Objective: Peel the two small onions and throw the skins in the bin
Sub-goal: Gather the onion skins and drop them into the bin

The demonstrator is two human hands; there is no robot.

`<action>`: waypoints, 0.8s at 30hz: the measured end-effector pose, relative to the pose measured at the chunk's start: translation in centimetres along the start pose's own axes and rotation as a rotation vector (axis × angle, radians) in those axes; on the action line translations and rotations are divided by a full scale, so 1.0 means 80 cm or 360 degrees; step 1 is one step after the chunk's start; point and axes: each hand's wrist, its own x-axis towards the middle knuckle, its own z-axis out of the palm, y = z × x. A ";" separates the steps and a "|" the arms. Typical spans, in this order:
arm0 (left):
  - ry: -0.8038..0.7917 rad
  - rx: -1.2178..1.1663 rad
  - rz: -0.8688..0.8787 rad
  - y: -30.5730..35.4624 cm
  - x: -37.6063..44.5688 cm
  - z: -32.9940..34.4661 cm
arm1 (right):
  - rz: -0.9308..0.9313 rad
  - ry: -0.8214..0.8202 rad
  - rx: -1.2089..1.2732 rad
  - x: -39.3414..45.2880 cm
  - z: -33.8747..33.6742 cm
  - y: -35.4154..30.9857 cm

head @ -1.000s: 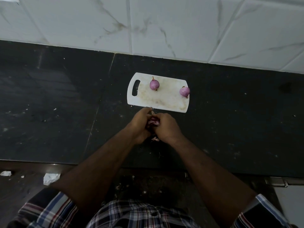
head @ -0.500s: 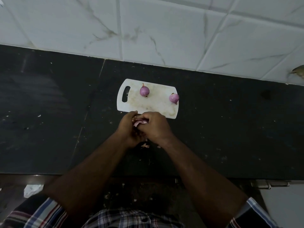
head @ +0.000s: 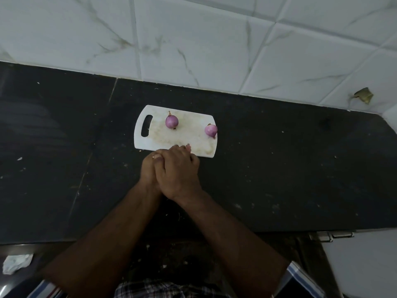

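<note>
Both hands are pressed together at the near edge of the cutting board [head: 150, 143], over the dark countertop [head: 279, 168]. The right hand [head: 178, 173] lies on top, fingers curled over and wrapped round the left hand [head: 148, 171], which shows only as a strip of knuckles & wrist on its left side. Both are clenched round sthg cupped between them, but what's inside is hidden; just a small pale scrap [head: 188, 145] peeks out at the right fingertips and another pale bit [head: 155, 156] at the left hand's top knuckle, prob. onion skin, can't tell for sure. Two small purple onions sit on the white board beyond the hands, apart from each other and not touched by either hand: the left onion [head: 171, 121] straight ahead of the hands w/ its stem tip pointing away, the right onion [head: 211, 130] ahead & to the right of the right hand, at the board's right edge. The board's handle slot is ahead-left of the left hand. Board surface looks stained. Pale crumbs are scattered on the counter to both sides of the hands. Behind the board, a white marbled tile wall [head: 193, 39]. Far right of the right hand, a brownish scrap [head: 364, 95] sits on the tile. Near-left, below the counter edge, there's a crumpled white piece [head: 16, 263]. Checked sleeves show at the bottom of view.
</note>
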 end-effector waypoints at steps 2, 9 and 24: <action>0.0039 -0.0117 -0.0064 0.001 -0.001 -0.001 | -0.0005 0.0038 -0.0051 0.003 0.005 0.006; 0.0166 -0.0430 -0.0415 0.003 -0.006 -0.005 | -0.0081 -0.0072 -0.0094 0.018 0.017 0.022; 0.0746 -0.0602 -0.0386 0.039 0.008 -0.077 | 0.0024 -0.0329 -0.0006 -0.039 0.098 0.052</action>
